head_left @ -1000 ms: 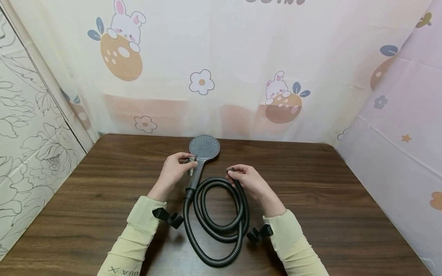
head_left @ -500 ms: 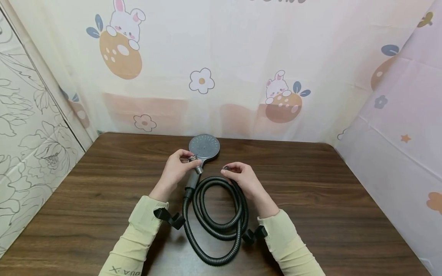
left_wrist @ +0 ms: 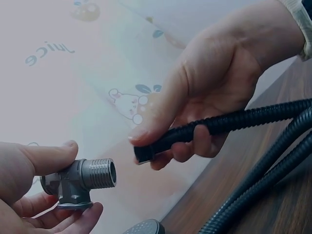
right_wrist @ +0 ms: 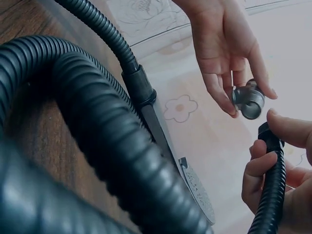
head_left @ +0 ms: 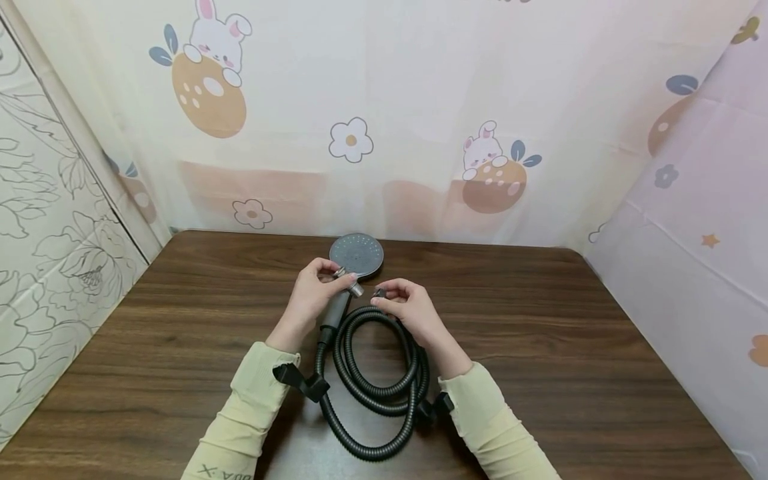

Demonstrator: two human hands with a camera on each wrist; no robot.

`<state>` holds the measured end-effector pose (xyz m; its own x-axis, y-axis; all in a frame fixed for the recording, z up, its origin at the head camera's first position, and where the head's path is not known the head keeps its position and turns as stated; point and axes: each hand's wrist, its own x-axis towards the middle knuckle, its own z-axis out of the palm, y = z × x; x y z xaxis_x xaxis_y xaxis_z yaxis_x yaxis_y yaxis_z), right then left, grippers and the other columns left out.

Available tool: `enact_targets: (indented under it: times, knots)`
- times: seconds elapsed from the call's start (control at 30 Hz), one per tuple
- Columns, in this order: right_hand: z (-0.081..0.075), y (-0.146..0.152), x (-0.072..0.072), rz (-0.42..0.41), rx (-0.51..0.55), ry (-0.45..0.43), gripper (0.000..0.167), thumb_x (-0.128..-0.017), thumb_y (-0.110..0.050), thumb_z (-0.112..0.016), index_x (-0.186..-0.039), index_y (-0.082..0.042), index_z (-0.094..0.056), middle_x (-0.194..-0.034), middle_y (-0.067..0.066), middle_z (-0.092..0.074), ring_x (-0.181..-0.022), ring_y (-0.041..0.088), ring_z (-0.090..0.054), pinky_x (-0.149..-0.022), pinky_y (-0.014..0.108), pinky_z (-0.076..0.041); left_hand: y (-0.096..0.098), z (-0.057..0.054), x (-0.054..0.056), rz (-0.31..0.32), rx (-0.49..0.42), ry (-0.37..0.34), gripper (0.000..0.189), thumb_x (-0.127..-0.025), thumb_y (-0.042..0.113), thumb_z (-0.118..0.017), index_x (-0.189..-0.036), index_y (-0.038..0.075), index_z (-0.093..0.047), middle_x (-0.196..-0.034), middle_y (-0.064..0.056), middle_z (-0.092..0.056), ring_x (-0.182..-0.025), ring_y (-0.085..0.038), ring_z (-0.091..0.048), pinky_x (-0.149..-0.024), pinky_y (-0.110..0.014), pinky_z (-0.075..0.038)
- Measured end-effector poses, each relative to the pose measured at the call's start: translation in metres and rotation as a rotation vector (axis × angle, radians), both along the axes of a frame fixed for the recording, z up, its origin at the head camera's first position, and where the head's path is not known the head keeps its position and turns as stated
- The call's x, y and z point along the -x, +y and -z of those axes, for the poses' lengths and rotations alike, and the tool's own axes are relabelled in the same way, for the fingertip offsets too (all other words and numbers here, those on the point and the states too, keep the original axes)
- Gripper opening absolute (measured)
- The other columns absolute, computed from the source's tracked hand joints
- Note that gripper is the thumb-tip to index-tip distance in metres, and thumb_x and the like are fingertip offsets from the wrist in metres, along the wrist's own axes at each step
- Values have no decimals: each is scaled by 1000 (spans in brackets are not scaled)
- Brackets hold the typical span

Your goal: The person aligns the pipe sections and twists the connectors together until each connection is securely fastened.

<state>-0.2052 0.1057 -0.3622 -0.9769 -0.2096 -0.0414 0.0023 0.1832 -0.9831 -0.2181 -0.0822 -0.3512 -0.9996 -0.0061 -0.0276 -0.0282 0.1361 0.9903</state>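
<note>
My left hand pinches a silver metal tee fitting between thumb and fingers. Its threaded end points toward my right hand. That hand grips the free end of a black ribbed shower hose, thumb on top and fingers curled below. The hose's end nut faces the tee, with a small gap between them. Behind my left hand lies a grey shower head, face up. Its handle joins the hose's other end, partly covered by my left hand in the head view.
Coils of the hose lie on the brown wooden table between my forearms. A printed curtain hangs behind the table's far edge. Black wrist mounts sit at both cuffs, close to the coils.
My right hand has moved left with the hose end, toward the tee. My left hand has turned the tee from upright to slanting, its threaded end now toward the hose.
</note>
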Motion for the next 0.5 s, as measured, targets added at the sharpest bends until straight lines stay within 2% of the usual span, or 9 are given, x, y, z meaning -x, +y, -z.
enact_targets:
  times: [0.13,0.3,0.5]
  knots:
    - [-1,-3,1,19,10,0,31,-79,-8,-69,-105,2,-56,-82,3,-59,-65,11,-57,-57,26,-47,2,-1,-2,-7,-20,0,34,-79,19,-70,-103,3,-52,-97,-7,-53,-85,-14,-55,-71,-24,-43]
    - [-2,-5,1,-1,4,28,28,-79,-9,-69,-103,1,-57,-83,3,-61,-66,12,-58,-56,28,-46,5,-2,-3,-22,-42,11,32,-79,20,-70,-100,4,-52,-93,-6,-52,-81,-14,-50,-70,-25,-43]
    - [-2,-7,1,-8,6,54,26,-79,-9,-69,-100,0,-58,-82,3,-61,-67,16,-60,-55,28,-46,10,0,-3,-15,-100,10,31,-80,16,-69,-100,2,-50,-90,-6,-52,-80,-13,-51,-77,-33,-48]
